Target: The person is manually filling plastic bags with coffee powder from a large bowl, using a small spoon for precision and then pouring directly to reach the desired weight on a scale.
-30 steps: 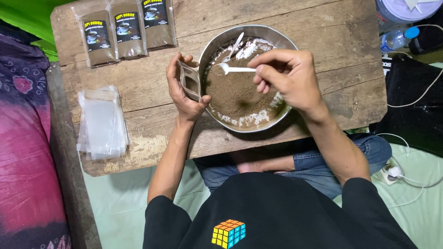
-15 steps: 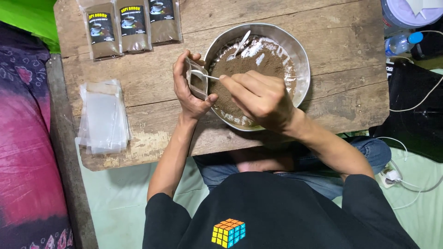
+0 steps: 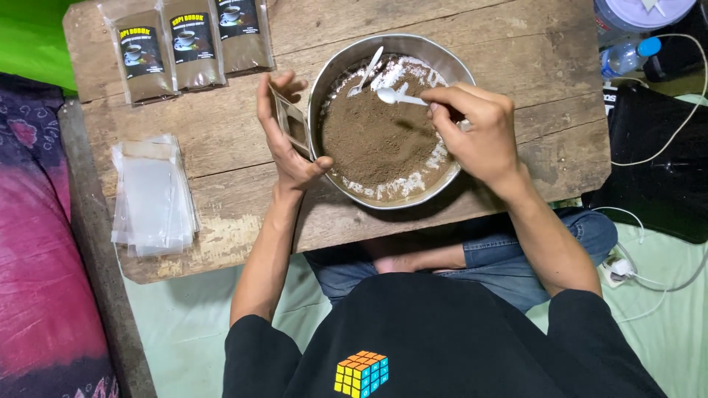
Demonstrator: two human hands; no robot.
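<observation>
A small pouch (image 3: pixel 289 121) is held upright at the left rim of the round metal bowl (image 3: pixel 335 70), its mouth turned toward the bowl. The left hand (image 3: pixel 284 133) is clenched around it, fingers behind and thumb in front at the lower corner. In the bowl lies a mound of brown powder (image 3: pixel 376 136) ringed with white powder at the wall. A white plastic spoon (image 3: pixel 394 96) is pinched in the right hand (image 3: pixel 476 129), its scoop lying over the upper part of the mound; whether it is loaded cannot be told. A second white spoon (image 3: pixel 366 70) rests against the far inner wall.

For filling to go cleanly, the pouch mouth is best kept spread and close over the bowl's rim, so that spilled powder falls back inside, and the spoon kept level on its short way across.

The bowl sits near the front edge of the wooden bench (image 3: pixel 516 59), the right wrist lying over that edge. Open wood is left between the pouch and a stack of empty clear bags (image 3: pixel 151 195) at the left, well apart. Three filled pouches (image 3: pixel 188 44) lie in a row at the far left corner. Off the bench's right edge lie a plastic bottle (image 3: pixel 627 55) and a white cable (image 3: pixel 686 110).
</observation>
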